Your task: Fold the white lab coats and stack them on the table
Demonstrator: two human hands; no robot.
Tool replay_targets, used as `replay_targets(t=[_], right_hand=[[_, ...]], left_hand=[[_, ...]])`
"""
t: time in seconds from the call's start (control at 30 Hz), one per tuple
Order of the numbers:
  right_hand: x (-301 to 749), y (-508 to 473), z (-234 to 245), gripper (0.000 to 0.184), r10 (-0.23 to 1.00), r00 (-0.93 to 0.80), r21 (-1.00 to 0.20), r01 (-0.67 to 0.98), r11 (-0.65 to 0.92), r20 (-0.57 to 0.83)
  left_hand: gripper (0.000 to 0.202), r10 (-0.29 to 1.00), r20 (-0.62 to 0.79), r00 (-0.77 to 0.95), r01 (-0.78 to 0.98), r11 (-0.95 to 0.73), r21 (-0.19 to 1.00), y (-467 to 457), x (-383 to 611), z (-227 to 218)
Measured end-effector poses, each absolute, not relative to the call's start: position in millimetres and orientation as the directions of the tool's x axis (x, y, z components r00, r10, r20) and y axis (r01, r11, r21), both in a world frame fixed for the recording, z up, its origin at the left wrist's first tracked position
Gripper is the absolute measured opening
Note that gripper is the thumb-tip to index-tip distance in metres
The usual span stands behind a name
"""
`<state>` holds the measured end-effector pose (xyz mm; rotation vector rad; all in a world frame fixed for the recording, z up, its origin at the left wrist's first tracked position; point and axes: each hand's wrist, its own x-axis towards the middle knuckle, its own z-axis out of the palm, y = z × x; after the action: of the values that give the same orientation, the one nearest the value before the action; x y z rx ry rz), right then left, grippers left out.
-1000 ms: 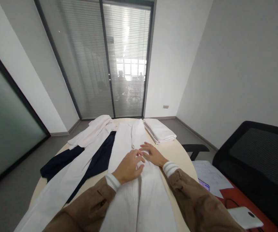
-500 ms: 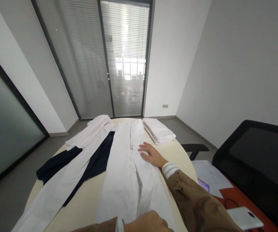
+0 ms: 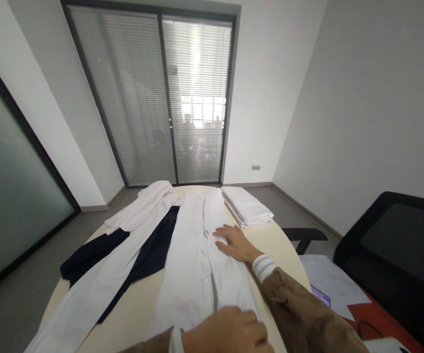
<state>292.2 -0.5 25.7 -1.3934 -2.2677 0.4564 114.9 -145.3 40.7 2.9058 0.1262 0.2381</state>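
A long white garment (image 3: 186, 260) with a front opening down its middle lies stretched along the table, its near end hidden below my left hand. My right hand (image 3: 236, 242) rests on the garment's right side with fingers spread. At the bottom of the view, my left hand (image 3: 226, 333) is closed over the near part of this garment, fingers curled under; whether cloth is pinched in them is hidden. To the left lie another white garment (image 3: 97, 274) and a dark navy cloth (image 3: 153, 250) partly under it.
A folded white cloth stack (image 3: 249, 206) sits at the round table's (image 3: 131, 314) far right. A black mesh chair (image 3: 399, 245) stands to the right, with papers (image 3: 330, 274) and a phone (image 3: 320, 295) on a red surface beside it. Glass doors with blinds (image 3: 134, 98) are ahead.
The view has tilted up slightly, so the scene sits a little lower and further right. My left hand shows more at the bottom edge. My right hand stays on the garment.
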Motion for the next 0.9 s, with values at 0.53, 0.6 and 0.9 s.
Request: replay_targets(t=[0.53,0.6,0.9], right_hand=[[241.2,46.2,54.4,0.026,0.844,-0.503,-0.028,0.856,0.516,0.185],[237.6,43.9,48.2,0.024,0.849,-0.482,-0.081,0.858,0.508,0.215],[258.7,43.1,26.5,0.037,0.777,-0.561,-0.395,0.670,0.629,0.285]], left_hand=[[0.044,0.797,0.056,0.601,0.743,-0.583,0.329,-119.9,87.1,64.0],[0.047,0.896,0.019,0.444,0.847,-0.426,0.319,-115.9,86.7,64.9],[0.075,0.934,-0.094,0.346,0.761,-0.220,0.610,-96.1,74.9,53.8]])
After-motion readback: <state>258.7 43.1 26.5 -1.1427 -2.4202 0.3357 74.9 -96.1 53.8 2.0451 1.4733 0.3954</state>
